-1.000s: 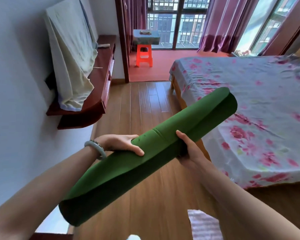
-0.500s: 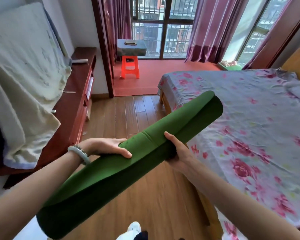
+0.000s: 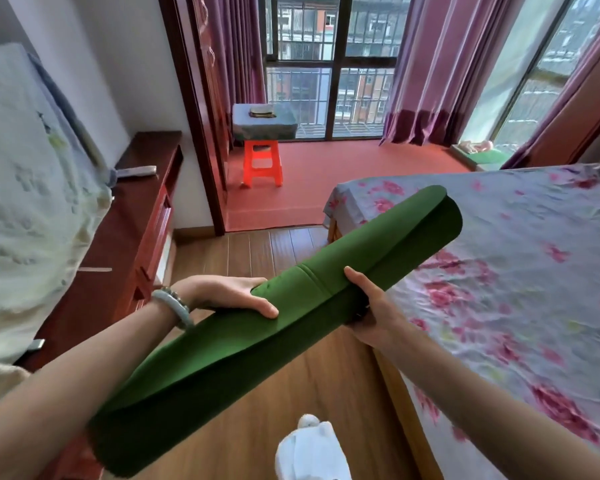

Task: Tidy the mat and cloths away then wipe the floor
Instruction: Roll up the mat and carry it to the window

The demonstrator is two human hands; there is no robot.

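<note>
A loosely rolled green mat (image 3: 257, 344) slants across the middle of the head view, its far end over the bed corner and its near end at the lower left. My left hand (image 3: 229, 294) grips its upper edge near the middle, a pale bracelet on the wrist. My right hand (image 3: 371, 306) holds the roll from the right side, thumb on top. The mat is carried in the air above the wooden floor (image 3: 326, 393). No loose cloths on the floor are in view.
A bed with a floral sheet (image 3: 516, 271) fills the right. A dark red cabinet (image 3: 136, 230) lines the left wall, with a pale cloth (image 3: 25, 202) draped there. An orange stool (image 3: 262, 162) stands ahead on the red balcony floor. My white slipper (image 3: 309, 448) shows below.
I have walked forward along the aisle with the mat held in both hands. The cabinet and balcony are closer, and the striped cloth on the floor has dropped out of view.
</note>
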